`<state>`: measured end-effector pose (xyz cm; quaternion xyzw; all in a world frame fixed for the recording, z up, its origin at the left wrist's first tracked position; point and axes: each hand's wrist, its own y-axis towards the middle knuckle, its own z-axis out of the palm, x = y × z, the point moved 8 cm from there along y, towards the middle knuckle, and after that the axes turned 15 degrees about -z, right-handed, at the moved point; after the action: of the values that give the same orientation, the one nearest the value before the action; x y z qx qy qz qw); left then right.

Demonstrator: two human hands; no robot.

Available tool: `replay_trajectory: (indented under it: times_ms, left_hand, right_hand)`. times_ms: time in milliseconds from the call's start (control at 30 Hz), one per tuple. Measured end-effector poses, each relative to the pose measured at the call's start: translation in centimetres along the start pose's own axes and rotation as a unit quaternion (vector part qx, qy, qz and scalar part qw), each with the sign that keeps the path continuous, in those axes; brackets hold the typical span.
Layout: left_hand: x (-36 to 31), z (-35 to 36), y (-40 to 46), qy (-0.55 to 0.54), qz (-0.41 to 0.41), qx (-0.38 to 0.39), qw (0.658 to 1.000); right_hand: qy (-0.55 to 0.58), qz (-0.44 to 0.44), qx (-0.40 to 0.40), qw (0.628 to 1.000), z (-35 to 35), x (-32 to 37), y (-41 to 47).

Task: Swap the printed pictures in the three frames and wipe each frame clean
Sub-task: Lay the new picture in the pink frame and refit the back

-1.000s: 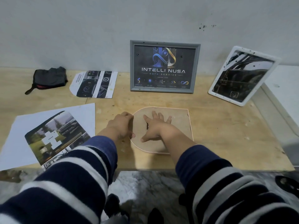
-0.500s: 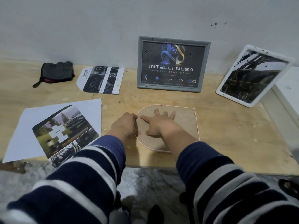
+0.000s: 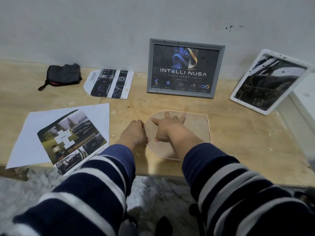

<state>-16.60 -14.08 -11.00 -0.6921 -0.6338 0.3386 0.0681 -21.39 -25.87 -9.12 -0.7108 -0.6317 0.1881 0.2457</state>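
Centre of picture: arched frame (image 3: 192, 126) face-down on desk (image 3: 238, 142). Right hand (image 3: 167, 127) flat, fingers spread, pressing backing; left hand (image 3: 134, 133) curled, gripping left rim. Likely step: opening back; next, lift backing.

- Pale wooden tabletop (image 3: 238, 133), scuffed, running out under and all around the right hand (image 3: 167, 129).
- Grey-white wall (image 3: 85, 31) rising beyond the hand.
- Dark specks (image 3: 230, 27) on it, up and to the right.
- White ledge (image 3: 305, 94) far off to the hand's right.
- Marbled grey surface (image 3: 153, 189) nearer than the hand, below the table's front edge.
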Motion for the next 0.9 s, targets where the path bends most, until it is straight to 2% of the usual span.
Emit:
replay_trajectory:
  times_ms: [67,200,533,700,900]
  left_hand:
    - [0.0,0.0,-0.1,0.002,-0.009,-0.004,1.000]
    - [-0.1,0.0,-0.5,-0.007,-0.025,-0.002,1.000]
    - [-0.2,0.3,-1.6,-0.008,-0.045,-0.025,0.999]
    - [0.1,0.6,-1.8,0.000,-0.039,-0.041,0.998]
    - [1.0,0.9,-1.1,-0.054,-0.037,-0.027,0.997]
  right_hand:
    - [0.037,-0.011,-0.033,0.999,0.7,-0.1,-0.5]
    - [0.098,-0.056,-0.181,0.977,2.0,-0.8,-3.4]
    - [0.149,-0.142,-0.310,0.928,5.5,0.3,-7.4]
    - [0.130,-0.070,-0.330,0.932,3.7,-0.7,-6.8]
    - [0.158,0.041,-0.277,0.947,2.4,-2.1,-4.3]
